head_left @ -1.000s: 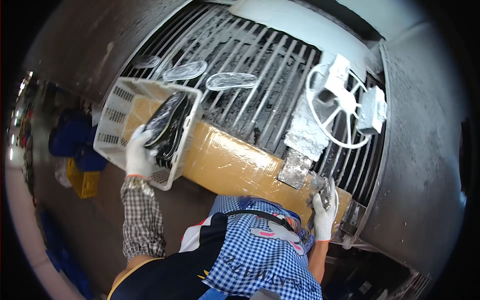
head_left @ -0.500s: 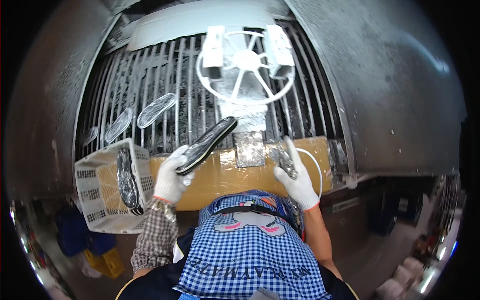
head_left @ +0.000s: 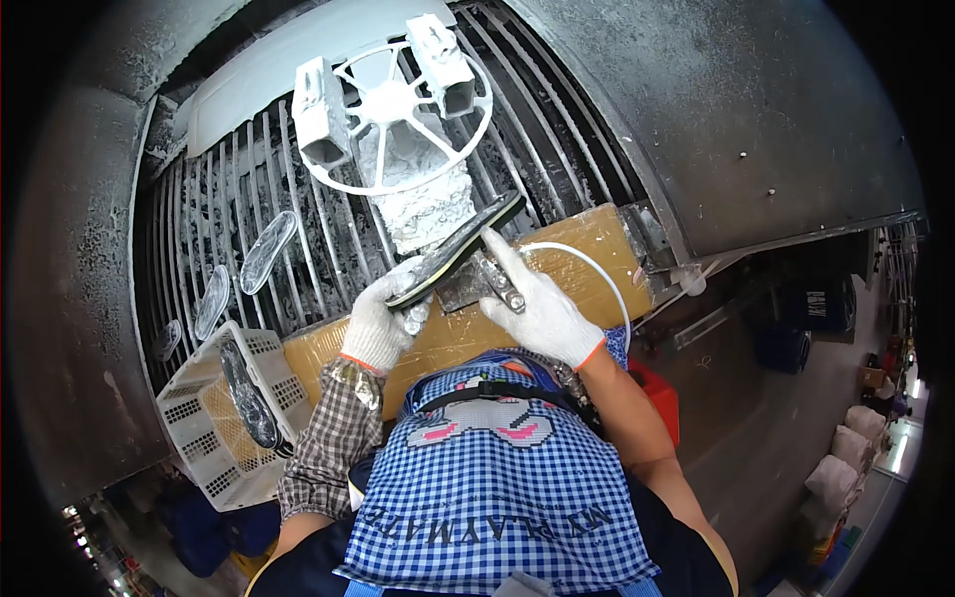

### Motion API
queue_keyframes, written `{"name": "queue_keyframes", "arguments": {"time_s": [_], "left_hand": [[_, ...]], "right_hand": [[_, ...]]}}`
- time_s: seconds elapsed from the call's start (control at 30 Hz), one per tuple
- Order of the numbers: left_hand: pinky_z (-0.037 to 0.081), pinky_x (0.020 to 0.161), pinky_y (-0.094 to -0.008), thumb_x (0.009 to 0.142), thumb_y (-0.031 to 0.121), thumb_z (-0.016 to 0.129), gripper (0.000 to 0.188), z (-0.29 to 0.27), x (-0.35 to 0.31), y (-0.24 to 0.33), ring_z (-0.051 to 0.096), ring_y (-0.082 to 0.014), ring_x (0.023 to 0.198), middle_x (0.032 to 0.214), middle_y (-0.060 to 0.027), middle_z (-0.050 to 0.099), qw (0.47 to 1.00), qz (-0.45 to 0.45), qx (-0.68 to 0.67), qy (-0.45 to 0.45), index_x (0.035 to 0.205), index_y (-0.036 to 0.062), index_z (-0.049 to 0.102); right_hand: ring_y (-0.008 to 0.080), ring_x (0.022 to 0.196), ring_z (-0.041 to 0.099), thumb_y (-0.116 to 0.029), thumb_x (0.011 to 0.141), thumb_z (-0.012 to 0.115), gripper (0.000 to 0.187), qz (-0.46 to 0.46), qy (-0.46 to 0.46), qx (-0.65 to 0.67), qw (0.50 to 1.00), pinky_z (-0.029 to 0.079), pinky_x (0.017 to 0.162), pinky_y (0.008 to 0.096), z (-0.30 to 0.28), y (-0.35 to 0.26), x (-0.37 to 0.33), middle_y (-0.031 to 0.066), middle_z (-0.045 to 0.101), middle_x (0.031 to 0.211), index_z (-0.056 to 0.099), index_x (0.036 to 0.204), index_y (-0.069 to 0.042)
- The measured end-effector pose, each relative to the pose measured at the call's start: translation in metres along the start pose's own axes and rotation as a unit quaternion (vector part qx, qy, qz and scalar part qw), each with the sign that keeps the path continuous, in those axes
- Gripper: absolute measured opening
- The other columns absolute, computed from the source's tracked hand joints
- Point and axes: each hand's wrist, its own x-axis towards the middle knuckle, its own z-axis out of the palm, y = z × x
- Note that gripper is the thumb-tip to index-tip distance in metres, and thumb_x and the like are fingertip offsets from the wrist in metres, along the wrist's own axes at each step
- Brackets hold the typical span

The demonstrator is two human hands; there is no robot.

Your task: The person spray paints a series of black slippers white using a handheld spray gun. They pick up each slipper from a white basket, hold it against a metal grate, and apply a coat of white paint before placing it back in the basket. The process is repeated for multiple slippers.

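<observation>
A grey metal housing (head_left: 756, 109) fills the upper right of the frame, and beneath it a slatted conveyor (head_left: 249, 214) runs down toward a yellow-wrapped ledge (head_left: 587, 249) at centre. On the slats sits a white wheel-shaped fixture (head_left: 393, 114) with two blocks on it; two pale clear insoles (head_left: 269, 251) lie at the left of the slats. A white perforated basket (head_left: 204, 438) stands at lower left with a dark sole (head_left: 247, 393) upright in it.

I hold a dark shoe sole (head_left: 460, 249) at centre frame, tilted so its far end rises toward the upper right, above the ledge. My left hand (head_left: 383, 323), in a white glove, grips the near end, fingers curled round the edge with the thumb under. My right hand (head_left: 542, 308), also gloved, lies just beside it; its index finger points up along the sole's flank, the others are bent around a small metal piece (head_left: 492, 284) that I press against the sole's underside.

The risk, as I judge it: the sole is held by one end only, so it could pivot or slip from the glove and drop onto the slats. The thin white hose (head_left: 597, 274) looping by my right wrist could snag.

Both forearms rise from the lower edge, the left in a checked sleeve, the right bare, elbows bent, wrists meeting over the ledge.
</observation>
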Motion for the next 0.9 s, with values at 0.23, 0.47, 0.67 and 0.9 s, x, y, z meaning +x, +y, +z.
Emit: {"name": "queue_keyframes", "arguments": {"time_s": [0.23, 0.47, 0.67, 0.9], "left_hand": [[0.046, 0.042, -0.0224, 0.101, 0.017, 0.057, 0.047, 0.002, -0.004, 0.006, 0.059, -0.0151, 0.053, 0.082, -0.0134, 0.068, 0.998, 0.011, 0.028, -0.047, 0.142, -0.0051, 0.058], [0.047, 0.043, -0.0218, 0.101, 0.014, 0.056, 0.045, 0.006, -0.006, 0.007, 0.060, -0.0141, 0.054, 0.087, -0.0140, 0.070, 0.998, 0.024, 0.024, -0.046, 0.141, -0.0077, 0.057], [0.046, 0.042, -0.0201, 0.096, 0.012, 0.059, 0.055, 0.010, -0.012, 0.013, 0.060, -0.0108, 0.052, 0.100, -0.0126, 0.075, 0.993, 0.052, 0.087, -0.065, 0.147, -0.0085, 0.053], [0.047, 0.040, -0.0226, 0.091, 0.011, 0.062, 0.064, 0.001, -0.010, 0.025, 0.065, -0.0095, 0.060, 0.115, -0.0132, 0.077, 0.986, 0.081, 0.137, -0.050, 0.153, -0.0039, 0.053]], "right_hand": [[0.0533, 0.129, 0.060, -0.014, 0.094, 0.068, 0.089, 0.034, -0.048, 0.027, 0.998, 0.049, 0.109, 0.0494, 0.003, -0.010, 0.006, 0.0357, 0.058, 0.144, 0.022, 0.170, -0.012], [0.0493, 0.093, 0.072, -0.013, 0.093, 0.067, 0.091, -0.053, -0.004, 0.013, 0.999, 0.057, 0.086, 0.0543, 0.018, -0.009, 0.001, 0.0333, 0.072, 0.102, 0.018, 0.170, -0.015], [0.0399, 0.119, 0.069, -0.008, 0.094, 0.071, 0.088, 0.010, 0.031, 0.052, 0.998, 0.052, 0.104, 0.0416, -0.001, -0.006, 0.008, 0.0264, 0.070, 0.127, 0.026, 0.170, -0.015], [0.0471, 0.105, 0.070, -0.015, 0.092, 0.069, 0.090, -0.025, 0.088, 0.041, 0.995, 0.054, 0.093, 0.0498, -0.014, 0.009, 0.016, 0.0285, 0.070, 0.110, 0.023, 0.170, -0.017]]}}
